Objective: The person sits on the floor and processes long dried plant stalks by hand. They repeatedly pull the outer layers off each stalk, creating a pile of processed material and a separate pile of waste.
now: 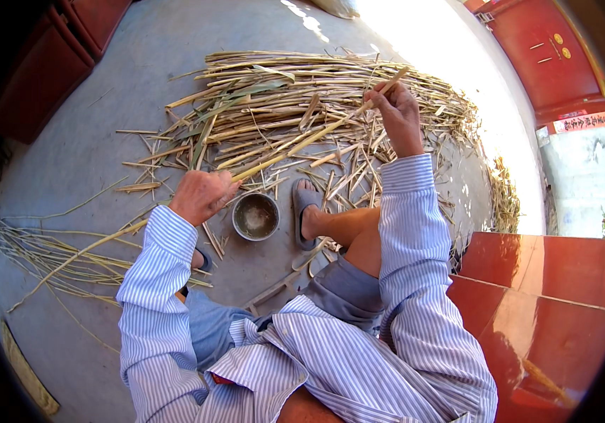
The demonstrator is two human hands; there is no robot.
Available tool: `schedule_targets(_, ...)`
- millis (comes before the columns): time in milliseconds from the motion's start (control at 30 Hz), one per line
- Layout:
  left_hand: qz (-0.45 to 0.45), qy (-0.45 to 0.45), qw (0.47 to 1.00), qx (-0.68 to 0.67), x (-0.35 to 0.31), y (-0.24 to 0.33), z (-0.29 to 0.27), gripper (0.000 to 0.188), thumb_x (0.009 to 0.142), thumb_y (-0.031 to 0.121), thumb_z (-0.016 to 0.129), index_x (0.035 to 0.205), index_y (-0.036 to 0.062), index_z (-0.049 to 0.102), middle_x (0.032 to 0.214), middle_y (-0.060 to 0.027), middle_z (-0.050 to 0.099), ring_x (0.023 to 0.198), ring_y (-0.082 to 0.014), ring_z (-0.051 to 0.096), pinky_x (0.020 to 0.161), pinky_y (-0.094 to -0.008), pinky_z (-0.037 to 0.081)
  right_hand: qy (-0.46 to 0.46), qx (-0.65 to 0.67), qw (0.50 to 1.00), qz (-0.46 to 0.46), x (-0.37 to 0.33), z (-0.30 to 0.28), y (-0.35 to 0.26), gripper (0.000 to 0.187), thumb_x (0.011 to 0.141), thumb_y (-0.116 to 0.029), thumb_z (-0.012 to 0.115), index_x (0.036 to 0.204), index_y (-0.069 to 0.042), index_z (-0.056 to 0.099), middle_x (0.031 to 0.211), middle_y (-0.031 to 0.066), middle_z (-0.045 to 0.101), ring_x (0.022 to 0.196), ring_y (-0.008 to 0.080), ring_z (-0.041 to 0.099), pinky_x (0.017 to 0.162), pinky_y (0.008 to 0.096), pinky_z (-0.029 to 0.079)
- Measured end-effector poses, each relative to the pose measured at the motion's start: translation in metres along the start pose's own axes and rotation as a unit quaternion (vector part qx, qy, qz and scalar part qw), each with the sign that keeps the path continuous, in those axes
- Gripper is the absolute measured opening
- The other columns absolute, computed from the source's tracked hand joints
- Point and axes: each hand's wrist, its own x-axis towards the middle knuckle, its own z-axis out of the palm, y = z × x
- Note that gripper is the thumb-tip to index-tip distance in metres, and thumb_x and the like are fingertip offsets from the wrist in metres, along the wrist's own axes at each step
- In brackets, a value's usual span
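Two hands are gripping one long cane stalk above the concrete floor. Left hand is closing in a fist around its lower end; right hand is pinching its upper end (toward 1 o'clock). Stalk is crossing the cane pile. At 6 o'clock of the stalk, a metal bowl is sitting beside a sandalled foot.

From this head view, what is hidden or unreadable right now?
- Left hand grip on the long reed: seen only from the back, fingers hidden.
- Metal bowl contents: too small and dim.
- Left foot: covered by the left sleeve.
- Upper floor: washed out by sunlight.
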Motion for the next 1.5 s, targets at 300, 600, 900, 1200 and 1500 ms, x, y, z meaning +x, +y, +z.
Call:
schedule_targets(300,-0.025,-0.005,1.0,0.002,-0.004,-0.008,0.003,0.04,0.096,0.036,0.052,0.072,0.0047,0.052,0.059,-0.0167,0.057,0.056,-0.0361,0.06,0.05,-0.0453,0.047,0.021,-0.399,0.821,-0.407,-0.021,0.059,-0.029,0.008,0.083,-0.019,0.071,0.086,-0.013,0.066,0.079,0.002,0.069,0.076,0.0183,0.065,0.092,0.0357,0.044)
schedule_targets(600,-0.042,0.003,0.999,0.027,0.001,-0.016,-0.006,0.04,0.097,0.039,0.05,0.074,0.0056,0.053,0.058,-0.0157,0.057,0.055,-0.035,0.06,0.049,-0.0452,0.047,0.221,-0.562,0.792,-0.092,-0.014,-0.01,-0.012,0.066,0.075,-0.025,0.079,0.133,-0.01,0.051,0.125,0.0125,0.06,0.119,0.0301,0.053,0.101,0.0428,0.037)
schedule_targets(900,-0.009,0.067,0.997,0.049,-0.007,-0.019,-0.021,0.038,0.093,0.038,0.053,0.069,0.0076,0.05,0.055,-0.011,0.055,0.053,-0.0301,0.06,0.048,-0.0413,0.046,-0.153,-0.509,0.803,-0.27,-0.037,0.063,0.025,0.032,0.094,-0.023,0.052,0.123,-0.01,0.058,0.124,0.0125,0.06,0.12,0.0279,0.052,0.104,0.0404,0.031)
schedule_targets(1200,-0.08,0.049,0.98,0.174,-0.004,-0.018,-0.059,0.008,0.07,0.022,0.071,0.068,0.0159,0.066,0.06,-0.0006,0.058,0.063,-0.0176,0.064,0.063,-0.0364,0.046,-0.246,-0.47,0.828,-0.179,-0.056,0.08,0.065,0.022,0.1,-0.018,0.045,0.109,-0.001,0.056,0.089,0.0235,0.064,0.087,0.0416,0.058,0.091,0.0469,0.039)
schedule_targets(1500,-0.178,0.041,0.952,0.247,-0.028,-0.044,-0.068,0.007,0.072,0.014,0.069,0.077,0.0112,0.066,0.066,-0.0003,0.061,0.073,-0.0181,0.06,0.074,-0.0385,0.041,-0.239,-0.445,0.815,-0.284,-0.066,0.139,0.085,0.017,0.095,-0.023,0.054,0.09,-0.006,0.058,0.072,0.02,0.062,0.068,0.0413,0.059,0.061,0.0505,0.043)
